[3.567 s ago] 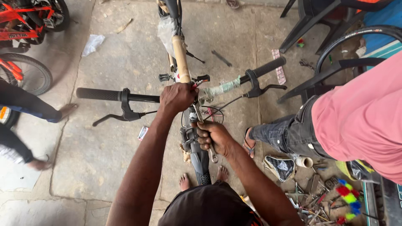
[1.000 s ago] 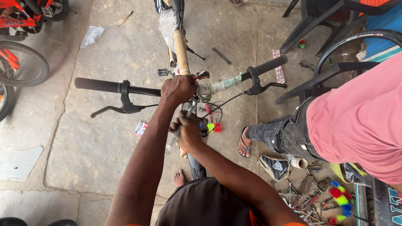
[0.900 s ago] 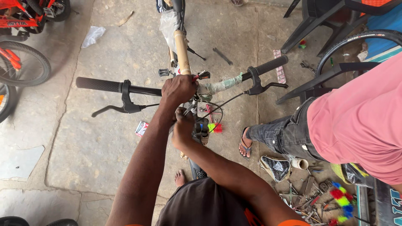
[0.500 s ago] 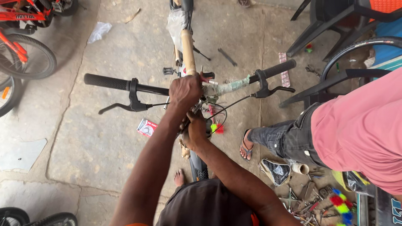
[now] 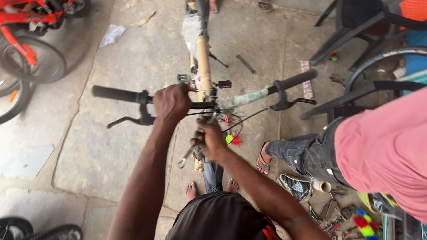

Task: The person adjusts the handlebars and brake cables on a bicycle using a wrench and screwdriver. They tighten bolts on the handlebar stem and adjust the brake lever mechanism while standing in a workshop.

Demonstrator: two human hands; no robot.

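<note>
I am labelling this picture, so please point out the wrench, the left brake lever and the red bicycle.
wrench (image 5: 187,156): head view, on its bare metal shaft below the right hand.
left brake lever (image 5: 126,120): head view, on the lever blade.
red bicycle (image 5: 27,51): head view, on its red fork.

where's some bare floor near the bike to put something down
Bare concrete floor lies left of the left hand, under the left brake lever. Crowded by the right hand: wrench, cables, and scattered tools near the seated person's feet.
</note>
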